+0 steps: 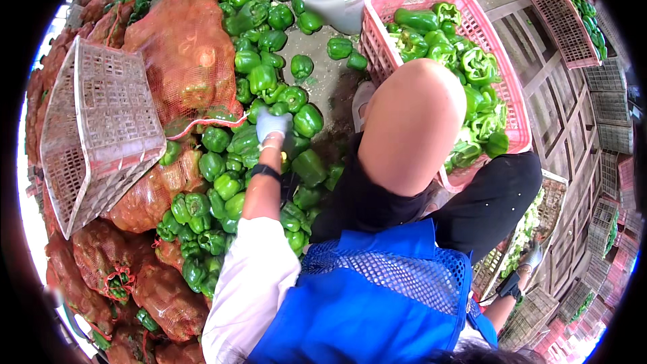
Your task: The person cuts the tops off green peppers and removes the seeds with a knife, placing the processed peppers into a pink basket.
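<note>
My left hand (pixel 273 125), in a pale glove, reaches into a heap of green bell peppers (pixel 244 142). Its fingers are blurred, so any grip is unclear. My right hand (pixel 530 257), also gloved, is at the edge of a crate (pixel 555 196) with pale green scraps (pixel 524 235) in it; its fingers are too small to read. Beyond my raised knee, a pink plastic crate (pixel 519 111) holds green peppers (pixel 480 66), some of them cut open.
Red mesh sacks (pixel 189 45) and a tilted, worn plastic crate (pixel 113 96) border the heap at left. A white bucket (pixel 349 10) stands beside the pink crate. Slatted wooden racking (pixel 561 106) and stacked crates (pixel 610 103) lie to the right. Loose peppers (pixel 339 48) dot the floor.
</note>
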`<state>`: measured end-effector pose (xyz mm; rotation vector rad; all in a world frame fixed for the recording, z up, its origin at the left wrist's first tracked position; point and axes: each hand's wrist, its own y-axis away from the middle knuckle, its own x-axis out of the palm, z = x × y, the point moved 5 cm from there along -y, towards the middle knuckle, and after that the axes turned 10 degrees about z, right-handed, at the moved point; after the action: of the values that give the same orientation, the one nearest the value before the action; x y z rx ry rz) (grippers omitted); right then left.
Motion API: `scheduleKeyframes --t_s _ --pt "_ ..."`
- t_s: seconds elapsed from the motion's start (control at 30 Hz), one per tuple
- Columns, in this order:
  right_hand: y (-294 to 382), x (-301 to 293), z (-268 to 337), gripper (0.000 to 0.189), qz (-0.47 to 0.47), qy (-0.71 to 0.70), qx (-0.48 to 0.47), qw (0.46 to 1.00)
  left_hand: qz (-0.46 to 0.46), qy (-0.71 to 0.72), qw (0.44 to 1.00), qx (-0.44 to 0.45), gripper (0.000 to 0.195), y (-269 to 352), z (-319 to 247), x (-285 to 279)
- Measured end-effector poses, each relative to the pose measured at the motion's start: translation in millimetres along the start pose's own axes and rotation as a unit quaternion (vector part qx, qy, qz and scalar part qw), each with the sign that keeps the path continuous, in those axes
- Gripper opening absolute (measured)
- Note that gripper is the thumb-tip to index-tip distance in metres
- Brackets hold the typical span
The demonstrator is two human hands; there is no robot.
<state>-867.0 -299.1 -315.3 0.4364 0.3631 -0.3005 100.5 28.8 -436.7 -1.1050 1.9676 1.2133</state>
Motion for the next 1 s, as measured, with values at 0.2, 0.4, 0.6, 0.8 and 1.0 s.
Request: scheduleKeyframes --t_s 0.2,0.4,0.6,0.8,1.0 --pt "36 69 52 0.015 0.026 -0.002 -0.104 0.994 0.310 0.706 0.634 0.055 0.053 52 -76 -94" --pt "53 136 150 0.026 0.092 -0.082 -0.177 0.976 0.542 0.536 0.562 0.322 0.079 183 -286 -189" --pt "214 249 302 0.033 0.167 -0.034 -0.334 0.927 0.634 0.432 0.500 0.401 0.056 307 -422 -138" --pt "310 297 337 0.057 0.274 -0.173 -0.287 0.902 0.557 0.433 0.551 0.446 0.059 382 -444 -26" --pt "292 296 319 0.050 0.142 0.076 -0.454 0.876 0.415 0.376 0.614 0.556 0.063 368 -436 -16"
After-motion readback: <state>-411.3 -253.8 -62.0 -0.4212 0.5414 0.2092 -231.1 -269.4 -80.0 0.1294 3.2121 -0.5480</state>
